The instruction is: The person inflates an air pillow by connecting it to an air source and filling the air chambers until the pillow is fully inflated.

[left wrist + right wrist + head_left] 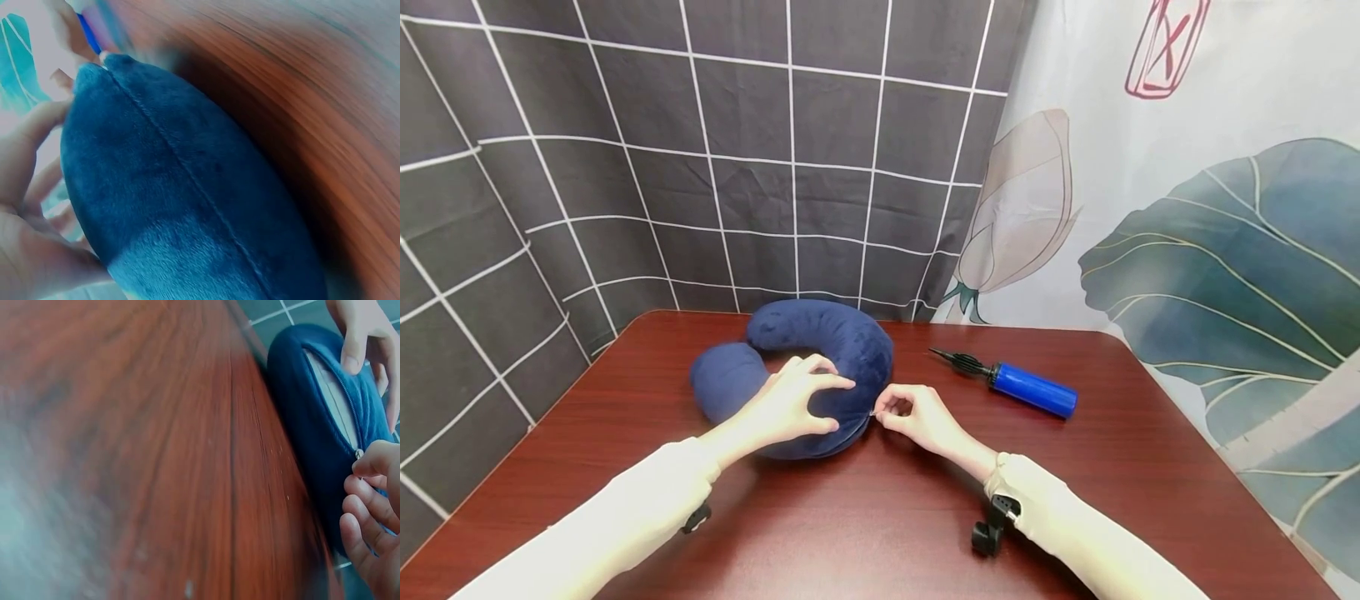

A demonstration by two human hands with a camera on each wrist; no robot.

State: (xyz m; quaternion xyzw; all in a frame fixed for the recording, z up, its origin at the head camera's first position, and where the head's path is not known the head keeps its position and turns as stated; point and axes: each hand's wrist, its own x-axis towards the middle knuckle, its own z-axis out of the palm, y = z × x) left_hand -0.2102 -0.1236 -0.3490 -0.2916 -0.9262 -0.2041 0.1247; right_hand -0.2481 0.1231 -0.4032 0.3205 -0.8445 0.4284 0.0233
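A navy plush U-shaped neck pillow [861, 342] lies on the dark red wooden table. Along its outer side a zipper is partly open, with pale lining [331, 394] showing through the slit in the right wrist view. My right hand [919, 417] pinches the small metal zipper pull [359, 454] between thumb and forefinger at the pillow's right edge. My left hand [790, 404] rests over the top of the pillow with fingers spread and thumb near the zipper seam. The left wrist view shows the pillow's seamed side close up.
A blue hand pump [1033, 390] with a black nozzle lies on the table [925, 517] right of the pillow. Behind stand a dark grid-patterned curtain [737, 108] and a white cloth with leaf prints [1225, 275]. Each wrist carries a small black camera.
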